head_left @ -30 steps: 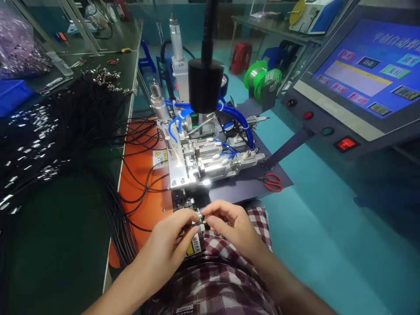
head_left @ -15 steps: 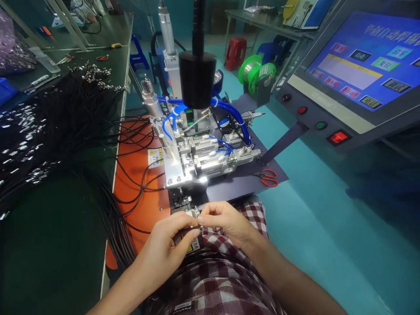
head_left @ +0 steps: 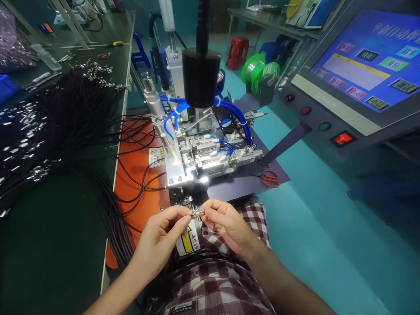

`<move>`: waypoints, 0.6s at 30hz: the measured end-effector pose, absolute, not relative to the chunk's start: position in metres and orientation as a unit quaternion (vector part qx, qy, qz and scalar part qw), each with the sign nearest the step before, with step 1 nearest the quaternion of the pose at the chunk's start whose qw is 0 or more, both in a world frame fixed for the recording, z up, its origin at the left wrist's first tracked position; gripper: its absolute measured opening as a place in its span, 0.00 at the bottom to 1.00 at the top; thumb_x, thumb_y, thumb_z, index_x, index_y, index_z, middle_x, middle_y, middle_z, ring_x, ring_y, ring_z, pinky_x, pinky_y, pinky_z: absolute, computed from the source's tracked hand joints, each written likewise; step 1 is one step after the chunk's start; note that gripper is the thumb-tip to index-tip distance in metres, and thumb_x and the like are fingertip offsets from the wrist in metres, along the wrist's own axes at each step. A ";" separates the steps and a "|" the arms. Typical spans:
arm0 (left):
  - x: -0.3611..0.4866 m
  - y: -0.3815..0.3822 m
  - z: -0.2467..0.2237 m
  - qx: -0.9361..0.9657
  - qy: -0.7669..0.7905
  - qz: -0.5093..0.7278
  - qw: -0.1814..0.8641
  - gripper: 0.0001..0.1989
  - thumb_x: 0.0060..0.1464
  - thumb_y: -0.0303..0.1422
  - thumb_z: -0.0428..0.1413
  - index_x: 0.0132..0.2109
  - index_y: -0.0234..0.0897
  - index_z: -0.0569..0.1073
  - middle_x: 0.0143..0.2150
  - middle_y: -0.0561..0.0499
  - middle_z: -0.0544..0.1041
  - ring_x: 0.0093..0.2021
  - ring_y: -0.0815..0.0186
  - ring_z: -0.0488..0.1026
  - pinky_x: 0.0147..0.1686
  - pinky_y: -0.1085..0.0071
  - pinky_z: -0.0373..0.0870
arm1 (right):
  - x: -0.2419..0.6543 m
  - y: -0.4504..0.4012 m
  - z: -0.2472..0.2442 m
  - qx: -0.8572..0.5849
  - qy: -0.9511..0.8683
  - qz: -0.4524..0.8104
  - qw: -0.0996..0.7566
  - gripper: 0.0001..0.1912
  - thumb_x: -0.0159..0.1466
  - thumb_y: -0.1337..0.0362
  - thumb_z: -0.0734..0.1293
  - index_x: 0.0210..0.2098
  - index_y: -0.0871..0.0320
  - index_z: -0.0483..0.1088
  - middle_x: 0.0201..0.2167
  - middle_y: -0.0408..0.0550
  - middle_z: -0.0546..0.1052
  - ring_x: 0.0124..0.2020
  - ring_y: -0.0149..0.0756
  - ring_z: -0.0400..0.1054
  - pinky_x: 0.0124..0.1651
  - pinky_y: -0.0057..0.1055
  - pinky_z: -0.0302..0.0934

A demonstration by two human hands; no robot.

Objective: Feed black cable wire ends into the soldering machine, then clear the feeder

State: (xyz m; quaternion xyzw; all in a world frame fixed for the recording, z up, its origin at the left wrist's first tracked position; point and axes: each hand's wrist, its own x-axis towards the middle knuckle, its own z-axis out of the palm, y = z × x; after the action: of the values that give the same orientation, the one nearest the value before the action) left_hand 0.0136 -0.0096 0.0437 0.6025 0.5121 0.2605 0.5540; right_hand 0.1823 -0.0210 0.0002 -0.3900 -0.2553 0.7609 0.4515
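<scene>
My left hand [head_left: 166,229] pinches the end of a thin black cable between thumb and forefinger, and most of that end is hidden by the fingers. My right hand [head_left: 228,223] has its fingertips closed on the fine coloured wires [head_left: 199,213] that stick out from the cable end. Both hands meet just in front of the bench machine [head_left: 210,164], above its front slide. On the slide a white label with a yellow arrow [head_left: 186,242] shows below my fingers.
Black cables [head_left: 110,223] run along the dark bench at left and over the orange base [head_left: 131,175]. Red-handled snips [head_left: 269,178] lie on the machine's plate. A touchscreen panel [head_left: 357,74] and green wire spools [head_left: 257,72] stand to the right. A black cylinder [head_left: 201,78] hangs overhead.
My left hand has shifted left and slightly up, uncovering the arrow label. My right fingers have turned and closed on the coloured wires, which now show between the hands.
</scene>
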 end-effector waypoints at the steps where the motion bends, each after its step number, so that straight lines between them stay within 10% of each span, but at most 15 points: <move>1: 0.013 -0.010 0.043 0.596 0.513 0.260 0.561 0.10 0.56 0.38 0.53 0.35 0.36 0.74 0.28 0.52 0.73 0.24 0.70 0.64 0.20 0.77 0.58 | 0.181 -0.020 0.000 -0.386 -0.250 0.765 0.451 0.13 0.53 0.55 0.71 0.26 0.59 0.70 0.23 0.41 0.68 0.23 0.27 0.55 0.28 0.25 0.51; 18: 0.007 -0.012 0.037 0.551 0.495 0.268 0.616 0.08 0.57 0.37 0.53 0.36 0.37 0.72 0.25 0.56 0.65 0.24 0.73 0.59 0.20 0.79 0.55 | 0.173 -0.016 0.000 -0.329 -0.190 0.806 0.454 0.10 0.52 0.60 0.73 0.25 0.60 0.70 0.21 0.39 0.64 0.22 0.25 0.53 0.27 0.24 0.50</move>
State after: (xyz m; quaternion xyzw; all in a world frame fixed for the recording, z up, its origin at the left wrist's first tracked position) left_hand 0.0071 -0.0119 0.0372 0.5514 0.4945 0.2684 0.6159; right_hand 0.1725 -0.0162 -0.0005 -0.3291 -0.1900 0.8059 0.4540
